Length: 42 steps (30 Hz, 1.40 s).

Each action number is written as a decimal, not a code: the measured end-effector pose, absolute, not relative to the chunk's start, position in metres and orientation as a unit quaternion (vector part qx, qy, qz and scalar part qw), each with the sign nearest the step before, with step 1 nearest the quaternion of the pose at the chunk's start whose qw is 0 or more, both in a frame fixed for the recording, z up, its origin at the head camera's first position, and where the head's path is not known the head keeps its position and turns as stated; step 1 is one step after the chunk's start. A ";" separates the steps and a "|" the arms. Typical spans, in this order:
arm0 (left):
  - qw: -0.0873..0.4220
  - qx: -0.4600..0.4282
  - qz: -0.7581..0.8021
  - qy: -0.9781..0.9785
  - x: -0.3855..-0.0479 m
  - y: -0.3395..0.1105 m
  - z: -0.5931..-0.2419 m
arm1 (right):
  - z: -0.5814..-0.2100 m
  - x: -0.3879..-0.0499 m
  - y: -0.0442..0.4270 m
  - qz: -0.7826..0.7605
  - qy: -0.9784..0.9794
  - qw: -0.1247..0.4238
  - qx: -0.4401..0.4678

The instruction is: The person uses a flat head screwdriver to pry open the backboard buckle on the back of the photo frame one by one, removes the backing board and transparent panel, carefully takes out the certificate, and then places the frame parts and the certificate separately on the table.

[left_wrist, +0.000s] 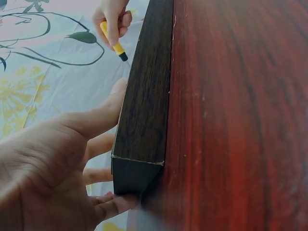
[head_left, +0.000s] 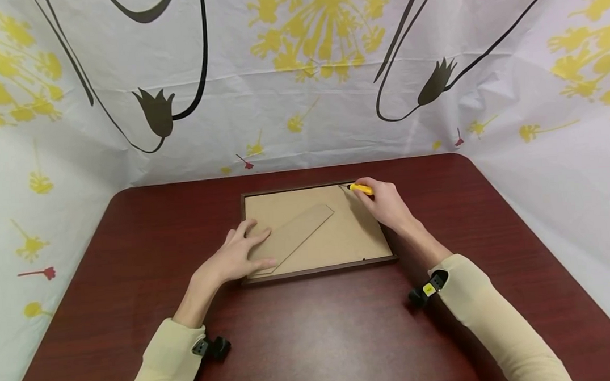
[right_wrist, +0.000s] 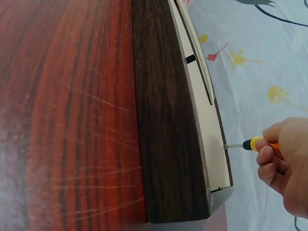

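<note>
A dark wooden picture frame (head_left: 321,270) lies face down, its beige backing board (head_left: 358,233) up, with a flat stand leg (head_left: 299,230) slanting across it. My right hand (head_left: 384,204) grips a yellow screwdriver (head_left: 361,188); in the right wrist view the tip of the screwdriver (right_wrist: 255,144) meets the frame's far inner edge near a corner. My left hand (head_left: 236,255) rests spread on the left part of the backing and stand leg. In the left wrist view the left hand (left_wrist: 62,149) has a fingertip at the frame's corner (left_wrist: 137,180).
The red-brown table (head_left: 321,337) surrounds the frame. Behind it and at both sides hangs a white cloth (head_left: 303,145) with yellow and dark flower prints. A small black tab (head_left: 364,259) sits at the near edge of the backing.
</note>
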State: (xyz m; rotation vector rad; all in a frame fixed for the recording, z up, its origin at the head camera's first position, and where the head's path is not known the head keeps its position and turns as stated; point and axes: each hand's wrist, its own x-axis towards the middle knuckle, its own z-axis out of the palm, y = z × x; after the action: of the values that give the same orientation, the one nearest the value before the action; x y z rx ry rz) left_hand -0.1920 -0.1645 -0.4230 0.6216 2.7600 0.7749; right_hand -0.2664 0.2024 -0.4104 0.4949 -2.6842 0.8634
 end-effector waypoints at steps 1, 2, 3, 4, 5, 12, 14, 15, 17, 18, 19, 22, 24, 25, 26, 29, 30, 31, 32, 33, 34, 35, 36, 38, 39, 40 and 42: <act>0.103 0.212 0.264 0.935 -0.192 -0.165 -0.423 | -0.409 -0.267 0.202 0.296 -0.930 0.137 0.172; 0.103 0.211 0.266 0.935 -0.193 -0.165 -0.423 | -0.409 -0.268 0.201 0.294 -0.931 0.135 0.172; 0.103 0.210 0.268 0.935 -0.193 -0.165 -0.423 | -0.408 -0.268 0.201 0.293 -0.931 0.131 0.172; 0.102 0.208 0.269 0.935 -0.193 -0.165 -0.424 | -0.407 -0.268 0.200 0.291 -0.932 0.127 0.172; 0.103 0.205 0.271 0.935 -0.194 -0.165 -0.424 | -0.406 -0.269 0.200 0.291 -0.933 0.124 0.171; 0.143 0.158 0.291 0.933 -0.194 -0.165 -0.423 | -0.400 -0.270 0.199 0.287 -0.935 0.110 0.176; 0.153 0.147 0.286 0.935 -0.195 -0.165 -0.422 | -0.399 -0.271 0.198 0.288 -0.935 0.106 0.177; 0.158 0.143 0.282 0.936 -0.196 -0.165 -0.422 | -0.398 -0.271 0.198 0.287 -0.935 0.105 0.178; 0.163 0.139 0.275 0.937 -0.196 -0.166 -0.421 | -0.397 -0.272 0.197 0.286 -0.936 0.101 0.179; 0.165 0.138 0.274 0.937 -0.197 -0.166 -0.421 | -0.397 -0.273 0.197 0.285 -0.937 0.099 0.179; 0.167 0.138 0.273 0.937 -0.197 -0.167 -0.421 | -0.397 -0.273 0.197 0.284 -0.937 0.098 0.178; 0.166 0.141 0.276 0.936 -0.197 -0.167 -0.421 | -0.397 -0.274 0.196 0.279 -0.939 0.097 0.176; 0.164 0.145 0.280 0.935 -0.197 -0.167 -0.423 | -0.397 -0.274 0.195 0.276 -0.940 0.099 0.178; 0.163 0.147 0.280 0.935 -0.197 -0.167 -0.423 | -0.397 -0.273 0.194 0.273 -0.940 0.100 0.180; 0.163 0.149 0.280 0.934 -0.196 -0.167 -0.424 | -0.398 -0.273 0.194 0.270 -0.940 0.101 0.183; 0.164 0.150 0.281 0.934 -0.194 -0.167 -0.424 | -0.397 -0.273 0.191 0.261 -0.940 0.103 0.193; 0.163 0.150 0.281 0.934 -0.194 -0.167 -0.424 | -0.397 -0.274 0.190 0.259 -0.940 0.103 0.196; 0.163 0.150 0.281 0.934 -0.193 -0.167 -0.424 | -0.395 -0.274 0.189 0.258 -0.940 0.101 0.198; 0.163 0.150 0.280 0.934 -0.193 -0.167 -0.424 | -0.394 -0.275 0.189 0.259 -0.940 0.098 0.199; 0.163 0.151 0.280 0.934 -0.193 -0.166 -0.424 | -0.391 -0.277 0.188 0.260 -0.940 0.094 0.199; 0.163 0.151 0.280 0.934 -0.193 -0.166 -0.424 | -0.389 -0.278 0.188 0.260 -0.941 0.088 0.198; 0.164 0.151 0.280 0.934 -0.193 -0.166 -0.424 | -0.386 -0.280 0.188 0.260 -0.942 0.083 0.197; 0.163 0.153 0.279 0.934 -0.193 -0.166 -0.424 | -0.384 -0.282 0.188 0.258 -0.943 0.076 0.196; 0.161 0.155 0.279 0.934 -0.193 -0.166 -0.424 | -0.379 -0.288 0.189 0.253 -0.947 0.059 0.191; 0.160 0.156 0.278 0.934 -0.193 -0.165 -0.423 | -0.376 -0.291 0.189 0.249 -0.948 0.051 0.190; 0.159 0.156 0.278 0.934 -0.193 -0.165 -0.423 | -0.374 -0.293 0.189 0.246 -0.950 0.043 0.189; 0.157 0.156 0.276 0.935 -0.194 -0.165 -0.422 | -0.369 -0.299 0.190 0.243 -0.952 0.026 0.186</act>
State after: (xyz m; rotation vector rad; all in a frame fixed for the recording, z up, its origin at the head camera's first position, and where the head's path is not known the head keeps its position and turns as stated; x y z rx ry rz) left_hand -0.1940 -0.1647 -0.4224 0.4473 2.6759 0.7911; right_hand -0.2987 0.1901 -0.3687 0.5752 -2.9422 0.7499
